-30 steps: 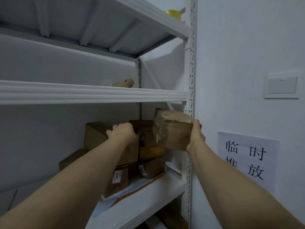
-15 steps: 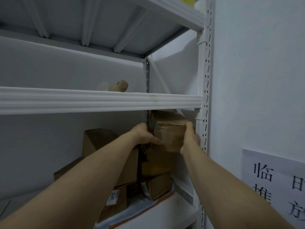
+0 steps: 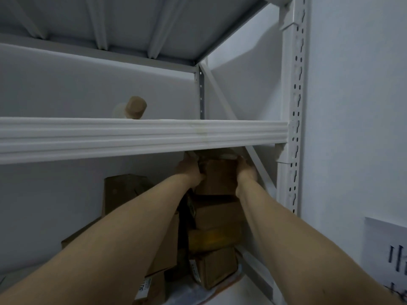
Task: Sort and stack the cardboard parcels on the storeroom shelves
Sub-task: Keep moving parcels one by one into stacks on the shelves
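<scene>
A brown cardboard parcel (image 3: 218, 177) wrapped in clear tape sits on top of a stack of parcels (image 3: 217, 230) at the right end of the shelf, just under the white shelf beam (image 3: 141, 137). My left hand (image 3: 189, 170) grips its left side and my right hand (image 3: 245, 170) grips its right side. The beam hides the parcel's top and my fingertips. More brown parcels (image 3: 123, 194) stand to the left, partly behind my left forearm.
A brown rolled object (image 3: 134, 110) lies on the shelf above. The white perforated upright (image 3: 290, 133) and a diagonal brace (image 3: 259, 170) stand close to my right hand. A paper notice (image 3: 387, 256) hangs on the wall to the right.
Both hands carried the taped parcel deeper into the shelf and up onto the right-hand stack. My left hand came off the left box and took the parcel's left side.
</scene>
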